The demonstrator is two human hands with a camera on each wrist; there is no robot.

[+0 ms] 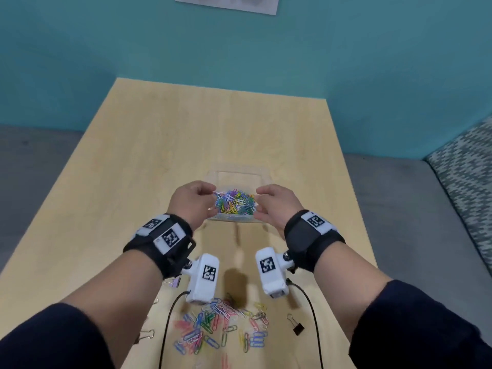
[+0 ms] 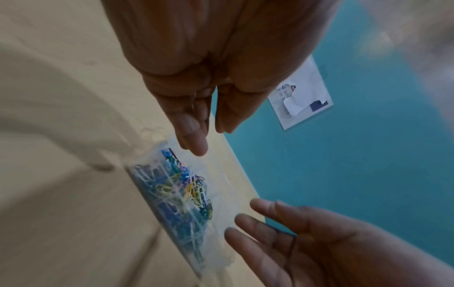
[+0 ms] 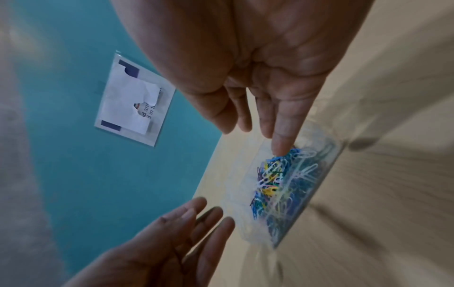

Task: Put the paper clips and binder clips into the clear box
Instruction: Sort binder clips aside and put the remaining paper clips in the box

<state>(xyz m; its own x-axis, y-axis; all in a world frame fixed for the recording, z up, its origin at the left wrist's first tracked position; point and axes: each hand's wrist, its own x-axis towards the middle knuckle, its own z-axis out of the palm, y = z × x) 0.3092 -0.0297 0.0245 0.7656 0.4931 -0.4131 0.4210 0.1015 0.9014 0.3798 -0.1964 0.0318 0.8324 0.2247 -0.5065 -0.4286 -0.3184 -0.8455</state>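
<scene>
Both hands, left hand (image 1: 192, 202) and right hand (image 1: 277, 206), hover over the clear box (image 1: 237, 174) with fingers loosely spread and holding nothing, a load seemingly dropped; next, gather the loose paper clips (image 1: 222, 324) at 6 o'clock on the worktop (image 1: 165, 145).

Dark navy sleeves (image 1: 415, 323), black wrist straps (image 1: 308, 235) with coded white tags, white cabled cameras (image 1: 202, 278).

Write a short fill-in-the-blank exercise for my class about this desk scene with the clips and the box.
1. The clear box already holds a heap of coloured ____ clips.
2. Both hands hover over the ____.
3. The loose paper clips lie on the table ____ to the person than the box.
4. The black binder clip lies on the ____.

Answers: paper; box; nearer; table
</scene>
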